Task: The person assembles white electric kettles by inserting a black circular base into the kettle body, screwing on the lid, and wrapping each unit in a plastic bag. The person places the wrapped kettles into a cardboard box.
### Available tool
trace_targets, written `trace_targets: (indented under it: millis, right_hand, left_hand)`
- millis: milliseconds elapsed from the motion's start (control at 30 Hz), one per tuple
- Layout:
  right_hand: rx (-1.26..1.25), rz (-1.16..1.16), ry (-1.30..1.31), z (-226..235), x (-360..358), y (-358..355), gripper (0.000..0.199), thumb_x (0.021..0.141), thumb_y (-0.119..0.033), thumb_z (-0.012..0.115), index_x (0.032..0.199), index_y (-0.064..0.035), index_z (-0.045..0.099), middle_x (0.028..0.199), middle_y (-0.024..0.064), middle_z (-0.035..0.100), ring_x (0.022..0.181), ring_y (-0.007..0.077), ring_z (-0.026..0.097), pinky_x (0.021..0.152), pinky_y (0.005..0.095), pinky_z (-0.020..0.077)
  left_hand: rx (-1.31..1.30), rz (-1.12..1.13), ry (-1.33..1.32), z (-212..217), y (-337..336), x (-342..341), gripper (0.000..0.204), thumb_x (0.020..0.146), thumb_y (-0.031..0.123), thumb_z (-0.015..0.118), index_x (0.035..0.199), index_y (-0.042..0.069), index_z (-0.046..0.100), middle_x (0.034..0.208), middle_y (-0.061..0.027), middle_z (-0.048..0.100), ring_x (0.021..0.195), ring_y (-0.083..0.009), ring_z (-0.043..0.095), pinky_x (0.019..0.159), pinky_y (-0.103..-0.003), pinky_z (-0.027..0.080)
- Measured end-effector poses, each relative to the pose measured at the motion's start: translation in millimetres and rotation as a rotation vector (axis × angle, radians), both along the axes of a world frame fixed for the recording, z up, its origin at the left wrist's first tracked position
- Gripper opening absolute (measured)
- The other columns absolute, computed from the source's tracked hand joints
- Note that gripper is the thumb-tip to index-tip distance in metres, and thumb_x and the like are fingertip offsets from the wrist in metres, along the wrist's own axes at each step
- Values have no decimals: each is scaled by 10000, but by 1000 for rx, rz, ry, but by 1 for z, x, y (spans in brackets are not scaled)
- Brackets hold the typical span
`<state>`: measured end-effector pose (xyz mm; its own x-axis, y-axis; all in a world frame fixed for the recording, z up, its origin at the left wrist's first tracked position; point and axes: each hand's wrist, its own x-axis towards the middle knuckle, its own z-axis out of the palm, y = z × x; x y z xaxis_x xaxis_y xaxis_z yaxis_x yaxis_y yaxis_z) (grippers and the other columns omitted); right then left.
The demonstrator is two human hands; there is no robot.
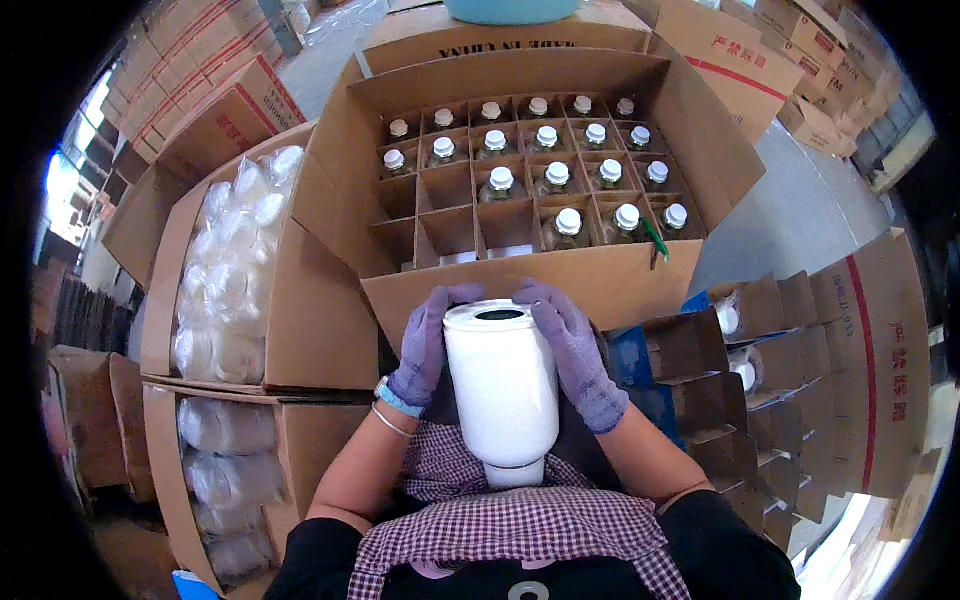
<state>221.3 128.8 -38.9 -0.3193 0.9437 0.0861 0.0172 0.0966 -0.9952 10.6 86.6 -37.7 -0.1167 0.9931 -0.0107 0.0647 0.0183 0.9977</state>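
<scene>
Warehouse floor packed w/ stacked cardboard cartons (200, 70) all around; grey concrete shows at right. Both hands in purple knit gloves clasp 1 white bottle (501, 385), held bottom-up toward the camera, its capped neck pointing down at the person's checked apron (520, 525). Left hand (428, 340) is wrapped flat on the bottle's left side, fingers curled over the top rim; right hand (572, 345) mirrors it on the right side, closed snug on the wall. Bottle sits between the palms, just in front of the near wall of a big open divider box (480, 285). In that box, approx 20 cells w/ white-capped bottles (568, 222) fill the back and right; cells at front left look empty. A green item (655, 240) hangs at the front-right cell. Left: 2 cartons of plastic-wrapped white bottles (235, 270). Right: folded cardboard dividers (745, 400), next to a blue bit.
</scene>
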Motion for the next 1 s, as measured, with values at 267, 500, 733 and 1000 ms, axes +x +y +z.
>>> trace_targets:
  millis: [267,500,733,1000]
  right_hand:
    - [221,155,67,17,3,13,360,895,-227,685,1197,-40,621,1182,150,628,1162,271,598,1042,365,443]
    - [76,115,-92,30,1,11,245,902,-166,664,1089,-12,631,1067,127,639,1057,250,629,978,373,471]
    - [-204,265,266,4,4,8,289,954,-224,568,1127,-6,645,1279,180,624,1177,283,608,1050,368,452]
    - [-494,316,307,19,-7,28,357,1003,-218,495,1226,12,652,1388,192,598,1274,286,581,1120,385,430]
  left_hand:
    - [216,3,-48,16,-3,20,679,1081,550,286,1315,-28,555,1271,-173,645,1210,-261,599,1085,-373,433]
    - [-35,-80,-125,15,2,5,607,1086,502,302,1237,-2,604,1269,-183,645,1223,-265,590,1084,-373,429]
    - [286,-22,163,5,-29,5,673,1062,555,278,1180,-4,635,1206,-215,648,1195,-364,597,1118,-483,380]
    - [480,-1,557,48,-49,25,732,1050,562,241,1306,-12,616,1286,-211,645,1229,-370,595,1187,-558,258]
